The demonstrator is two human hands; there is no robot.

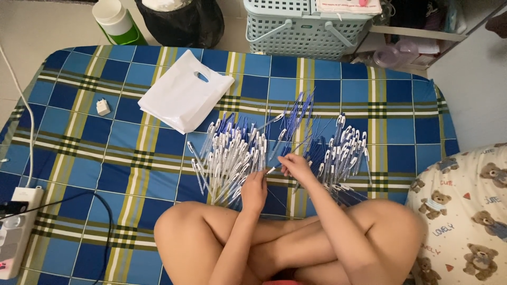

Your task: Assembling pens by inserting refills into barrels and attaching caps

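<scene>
I sit cross-legged on a blue plaid mattress [132, 158]. In front of my knees lies a big pile of white pens with blue clips [232, 155], a smaller heap of the same pens [346, 150] to the right, and loose blue refills [301, 113] between them. My left hand [254, 190] rests with curled fingers on the near edge of the big pile. My right hand [297, 166] pinches a single pen [274, 169] that points left, just above the mattress between the two piles.
A stack of white plastic bags [185, 95] lies behind the pens. A small white charger plug [103, 107] sits at left, a power strip [16, 232] with cables at the near left. A teddy-print pillow [465, 211] is right; a pale basket [306, 26] stands beyond.
</scene>
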